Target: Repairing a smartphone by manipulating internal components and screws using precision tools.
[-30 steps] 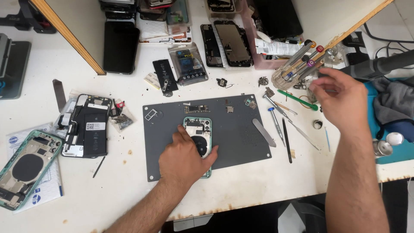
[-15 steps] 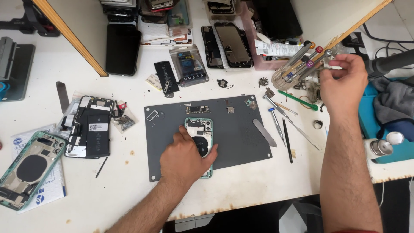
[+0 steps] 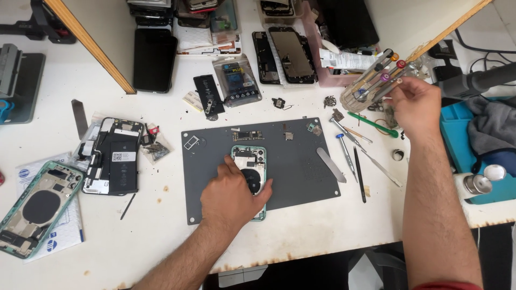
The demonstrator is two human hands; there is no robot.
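Housing comes first at the far left: a green, gutted phone shell [image 3: 37, 209] on a white table [image 3: 161, 236], well apart from my hands. My left hand [image 3: 232, 196] presses flat, fingers together, on the green opened phone frame [image 3: 248, 161] lying on the dark grey rubber mat [image 3: 301, 166]. My right hand [image 3: 416, 107] pinches a slim screwdriver [image 3: 388, 86] at the clear plastic tool holder [image 3: 357, 96].

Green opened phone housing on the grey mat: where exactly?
Head view: the green opened phone housing lies mid-mat on the grey work mat, under the left hand, just below a small circuit board.
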